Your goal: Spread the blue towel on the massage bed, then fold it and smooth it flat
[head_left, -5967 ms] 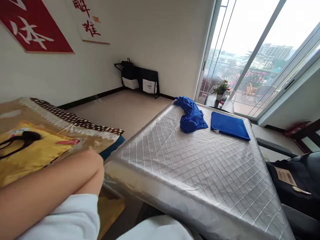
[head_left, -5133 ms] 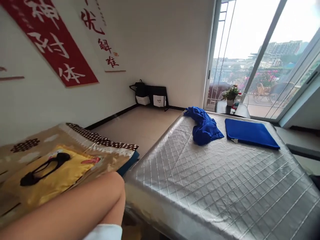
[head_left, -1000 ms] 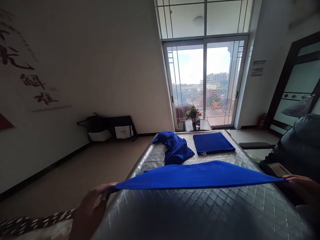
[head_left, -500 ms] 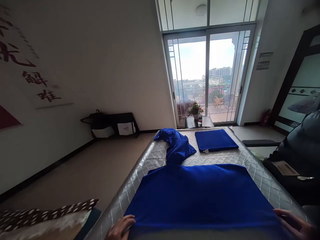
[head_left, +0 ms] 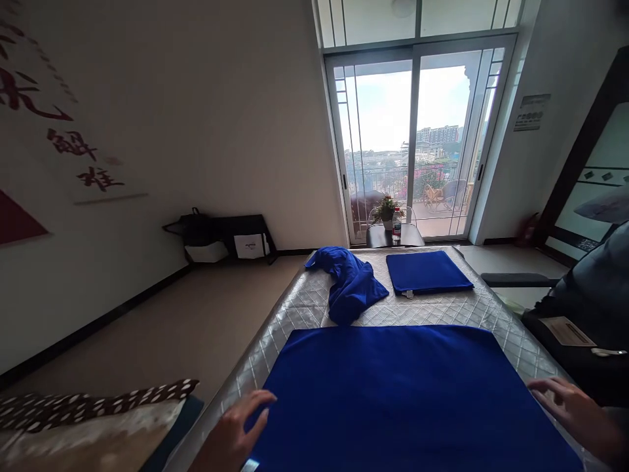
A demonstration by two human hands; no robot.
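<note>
A blue cloth [head_left: 393, 400] lies spread nearly flat on the silver quilted mattress [head_left: 289, 314], its near edge running out of the picture. At its left edge is my left hand [head_left: 240, 419], thumb and fingers apart and holding nothing. My right hand [head_left: 565, 403] is over the right edge with fingers loosely bent and parted, nothing gripped; whether its fingertips touch the fabric I cannot tell. Beyond the spread cloth, a crumpled blue cloth [head_left: 348, 285] lies on the left. A neatly folded blue cloth [head_left: 427, 272] with a small white tag lies on the right.
A small dark table [head_left: 388, 237] with a potted plant [head_left: 383, 211] and a bottle [head_left: 396, 224] stands past the mattress, before the glass sliding door. Dotted bedding [head_left: 108, 406] is at lower left. A dark chair [head_left: 590, 308] with papers stands at right. Bags [head_left: 196, 236] rest by the wall.
Both hands have let go of the cloth's near edge and moved slightly forward and up along its sides. The cloth now lies flatter, with its far edge straighter.
</note>
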